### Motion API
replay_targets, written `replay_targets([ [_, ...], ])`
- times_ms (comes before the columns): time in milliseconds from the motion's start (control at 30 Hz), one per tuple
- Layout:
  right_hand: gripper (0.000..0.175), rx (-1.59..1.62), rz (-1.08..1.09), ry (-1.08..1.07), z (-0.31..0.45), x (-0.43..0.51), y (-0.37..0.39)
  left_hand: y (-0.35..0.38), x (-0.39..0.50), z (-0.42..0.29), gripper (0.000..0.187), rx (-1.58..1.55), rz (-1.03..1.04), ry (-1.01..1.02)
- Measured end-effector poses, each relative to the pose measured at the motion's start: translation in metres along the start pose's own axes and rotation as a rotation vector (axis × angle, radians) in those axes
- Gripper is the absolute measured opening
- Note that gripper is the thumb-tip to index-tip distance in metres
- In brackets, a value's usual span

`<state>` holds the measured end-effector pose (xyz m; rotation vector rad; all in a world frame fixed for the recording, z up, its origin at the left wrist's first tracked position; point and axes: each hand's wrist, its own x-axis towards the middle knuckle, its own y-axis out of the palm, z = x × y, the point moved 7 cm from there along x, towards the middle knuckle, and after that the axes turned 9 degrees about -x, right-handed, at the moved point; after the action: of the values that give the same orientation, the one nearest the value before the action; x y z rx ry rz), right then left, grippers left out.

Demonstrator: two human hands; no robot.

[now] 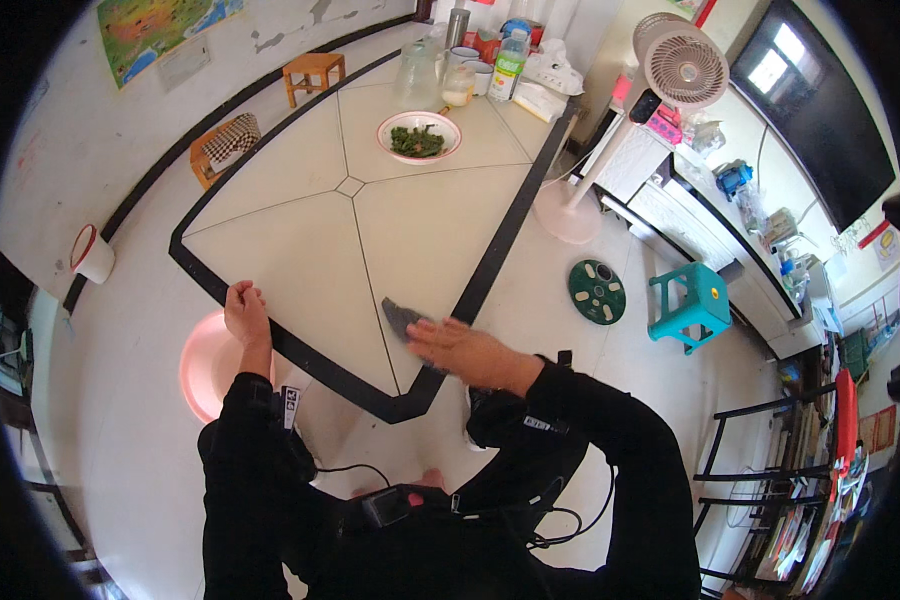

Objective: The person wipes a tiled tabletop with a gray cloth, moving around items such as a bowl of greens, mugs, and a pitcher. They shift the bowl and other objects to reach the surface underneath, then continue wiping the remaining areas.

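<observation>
A dark grey cloth (400, 318) lies on the near right part of the tiled table top (292, 225). My right hand (450, 351) is laid over this cloth, fingers pointing left, slightly blurred; part of the cloth is hidden beneath it. At the table's black left-front border, my left hand (245, 315) has its fingers curled in, and I see nothing in it. A pink plastic basin (202, 367) stands lower down, partly covered by my left forearm. Farther up the table sits a white red-rimmed bowl (420, 154) with dark green cooked vegetables.
At the table's far end are a glass pitcher (418, 75), a labelled plastic bottle (507, 67) and a tissue pack (555, 69). A pedestal fan (570, 214) and teal stool (691, 300) stand right; wooden stools (314, 71) and a white bucket (94, 256) stand left.
</observation>
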<state>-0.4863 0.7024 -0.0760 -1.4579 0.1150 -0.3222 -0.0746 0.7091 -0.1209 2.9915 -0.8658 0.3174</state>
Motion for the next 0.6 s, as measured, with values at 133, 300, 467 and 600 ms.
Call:
replay_targets([
  [133,0.052,-0.107,-0.057,0.222,-0.088,-0.006,-0.014,-0.001,-0.002,-0.003,0.014,0.015,-0.017,-0.003],
  [300,0.053,-0.143,-0.087,0.372,-0.117,-0.011,-0.009,0.000,-0.007,-0.014,0.014,0.068,-0.020,-0.008],
  [467,0.064,0.005,-0.066,0.049,-0.012,0.002,-0.002,0.001,-0.006,-0.015,0.014,0.099,-0.027,0.033],
  [600,0.067,0.000,0.060,0.020,0.019,0.008,-0.006,-0.002,-0.002,-0.009,0.015,0.116,-0.013,0.048],
])
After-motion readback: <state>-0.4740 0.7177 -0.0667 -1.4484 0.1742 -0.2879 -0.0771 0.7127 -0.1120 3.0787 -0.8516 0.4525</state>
